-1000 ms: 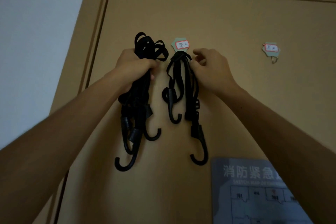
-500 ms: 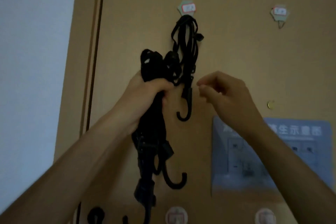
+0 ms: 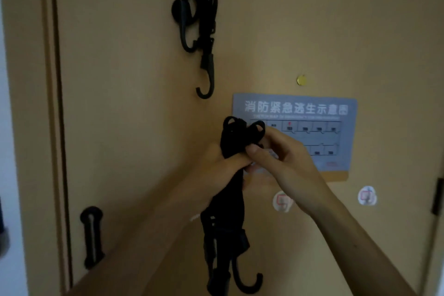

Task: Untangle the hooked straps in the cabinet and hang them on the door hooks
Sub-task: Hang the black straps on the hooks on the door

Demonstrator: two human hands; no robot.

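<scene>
Gripping the bundle of black elastic straps with plastic end hooks round its upper part, the left hand sits at the centre of the frame, fingers curled tight about it. The right hand pinches one loop at the bundle's top between thumb and fingers.

Risks, as judged:
- Pulling that loop while the left hand clamps the rest may tighten the tangle rather than free it.
- The end hooks at the bottom centre lie close together, so one could catch another as a strap is drawn out.
- The round white adhesive door hook at the right may not bear a hard tug.

Orientation: the bundle's long axis runs near vertical, tilted slightly. Its loops are uppermost and its hooks hang down, with the clearest one curving open upward. The single black strap already hung at the upper centre of the tan wooden door also hangs vertical, well apart from the bundle.
</scene>
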